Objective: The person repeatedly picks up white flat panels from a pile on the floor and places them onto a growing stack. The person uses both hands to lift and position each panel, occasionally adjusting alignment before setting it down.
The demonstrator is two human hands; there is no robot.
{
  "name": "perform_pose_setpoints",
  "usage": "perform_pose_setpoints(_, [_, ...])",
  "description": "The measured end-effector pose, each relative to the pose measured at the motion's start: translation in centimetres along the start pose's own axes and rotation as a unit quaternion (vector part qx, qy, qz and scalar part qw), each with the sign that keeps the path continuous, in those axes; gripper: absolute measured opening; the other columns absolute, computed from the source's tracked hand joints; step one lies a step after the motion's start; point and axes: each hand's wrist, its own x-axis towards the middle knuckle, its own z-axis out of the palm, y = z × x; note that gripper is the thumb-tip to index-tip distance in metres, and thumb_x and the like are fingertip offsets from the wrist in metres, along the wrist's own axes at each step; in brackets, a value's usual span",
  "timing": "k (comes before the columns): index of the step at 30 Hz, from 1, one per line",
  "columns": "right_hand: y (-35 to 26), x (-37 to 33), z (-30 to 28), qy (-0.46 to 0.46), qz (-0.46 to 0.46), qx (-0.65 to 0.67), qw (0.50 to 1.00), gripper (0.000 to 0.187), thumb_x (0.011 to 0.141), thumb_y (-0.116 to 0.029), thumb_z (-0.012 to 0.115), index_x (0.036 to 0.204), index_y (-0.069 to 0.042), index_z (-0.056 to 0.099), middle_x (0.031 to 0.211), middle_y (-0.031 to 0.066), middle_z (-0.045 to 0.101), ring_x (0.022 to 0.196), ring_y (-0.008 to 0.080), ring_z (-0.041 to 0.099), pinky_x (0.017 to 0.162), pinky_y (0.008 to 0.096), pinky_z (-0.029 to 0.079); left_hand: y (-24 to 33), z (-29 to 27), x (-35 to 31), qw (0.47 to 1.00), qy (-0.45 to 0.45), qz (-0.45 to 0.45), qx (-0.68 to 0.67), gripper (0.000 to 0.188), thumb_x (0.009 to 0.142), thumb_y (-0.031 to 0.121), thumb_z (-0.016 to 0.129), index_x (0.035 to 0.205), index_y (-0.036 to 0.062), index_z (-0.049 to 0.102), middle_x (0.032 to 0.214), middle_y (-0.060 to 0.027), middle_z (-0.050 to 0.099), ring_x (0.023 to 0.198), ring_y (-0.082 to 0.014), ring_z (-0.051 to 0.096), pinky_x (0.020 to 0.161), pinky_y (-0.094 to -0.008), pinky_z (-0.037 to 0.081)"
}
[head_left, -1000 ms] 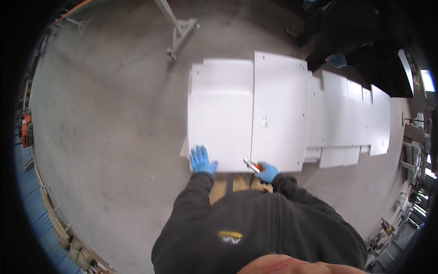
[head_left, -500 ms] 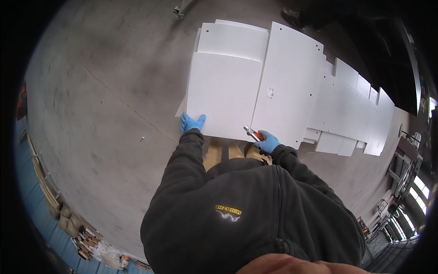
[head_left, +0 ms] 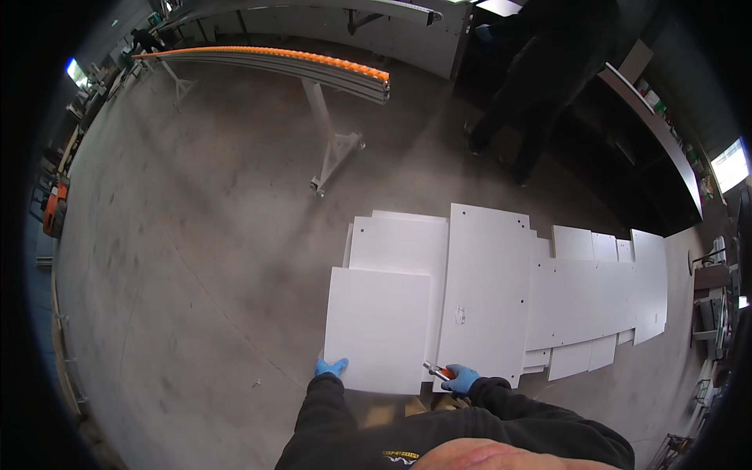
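My left hand, in a blue glove, grips the near left corner of a small white panel, its thumb on top. This panel is the uppermost of a stack on the left, overlapping another white panel with a dark hole. My right hand, also gloved in blue, is closed round a hand tool with a silver metal end and an orange-and-black handle. Its exact kind is unclear. The tool is over the near edge of a tall white panel that carries a small label.
More white panels with holes reach off to the right in overlapping piles. Beyond them, a person in dark clothes stands by a long dark cabinet. A long rail with an orange top rests on a wheeled stand.
My view has tilted up, bringing the rail, stand and person into sight. The small top panel has shifted left relative to the tall one, with my left hand on it. The tool stays in my right hand.
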Motion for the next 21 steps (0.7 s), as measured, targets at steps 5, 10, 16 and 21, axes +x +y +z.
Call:
perform_pose_setpoints(5, [-0.5, 0.9, 0.1, 0.002, -0.013, -0.011, 1.000, 0.051, 0.081, -0.028, 0.075, 0.124, -0.004, 0.060, 0.094, 0.0093, 0.069, 0.070, 0.0156, 0.068, 0.064, 0.0321, 0.056, 4.7, -1.6, 0.5, 0.980, 0.107, 0.014, 0.168, 0.107, 0.071, 0.054, 0.084, 0.147, -0.0047, 0.038, 0.152, -0.0256, 0.042, 0.140, -0.0370, 0.042, 0.117, -0.0442, 0.034])
perform_pose_setpoints(10, [-1.6, 1.3, 0.7, -0.048, 0.004, -0.018, 0.999, 0.064, 0.083, -0.028, 0.077, 0.137, -0.002, 0.055, 0.098, 0.0111, 0.069, 0.069, 0.0145, 0.067, 0.065, 0.0313, 0.057, 10.1, 0.0, 5.8, 0.994, -0.028, 0.090, -0.063, 0.102, 0.073, 0.058, 0.082, 0.143, -0.0058, 0.045, 0.142, -0.0276, 0.052, 0.132, -0.0403, 0.050, 0.112, -0.0453, 0.041])
perform_pose_setpoints(16, [-0.9, 2.0, 1.7, -0.034, -0.013, -0.049, 0.998, 0.064, 0.083, -0.026, 0.077, 0.139, -0.004, 0.053, 0.100, 0.0112, 0.070, 0.068, 0.0146, 0.068, 0.065, 0.0311, 0.058, 8.2, 2.4, 9.7, 0.991, 0.120, -0.060, -0.016, 0.075, 0.078, 0.057, 0.080, 0.121, -0.0028, 0.066, 0.116, -0.0234, 0.070, 0.113, -0.0298, 0.066, 0.099, -0.0396, 0.050])
perform_pose_setpoints(21, [0.0, 3.7, 1.8, 0.011, -0.026, -0.155, 0.987, 0.074, 0.077, -0.051, 0.076, 0.134, -0.007, 0.060, 0.120, 0.0192, 0.069, 0.112, 0.0334, 0.066, 0.097, 0.0410, 0.052, 2.5, 2.5, 11.8, 0.987, 0.086, 0.011, -0.137, 0.046, 0.089, 0.046, 0.074, 0.083, 0.0003, 0.070, 0.077, -0.0022, 0.062, 0.073, -0.0130, 0.052, 0.064, -0.0373, 0.044])
